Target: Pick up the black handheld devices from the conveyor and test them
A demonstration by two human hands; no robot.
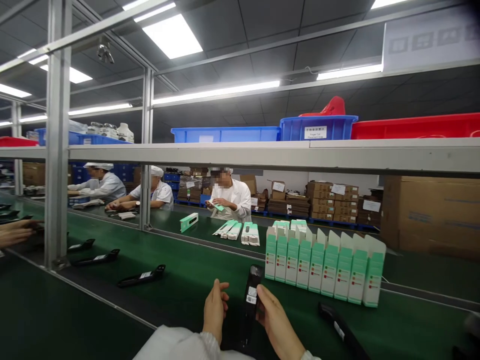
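Observation:
A long black handheld device [250, 300] with white labels stands tilted upright in front of me. My right hand [275, 320] grips its right edge, thumb and fingers closed on it. To the left of the device is my left hand [215, 307], apart from it, with fingers loosely bent and nothing in them. Past my right hand, a row of several open white-and-green cartons [323, 265] stands upright with flaps raised. Another black device [343, 330] lies on the green surface at the right, and one more [141, 276] lies to the left.
More black devices [96, 258] lie along the green belt [180, 275]. A metal post [58, 150] rises at left, beneath a shelf [262, 154] bearing blue bins [228, 134]. Across the bench, co-workers [234, 197] sit near flattened cartons [250, 234]. Another person's hand [17, 232] reaches in from the left.

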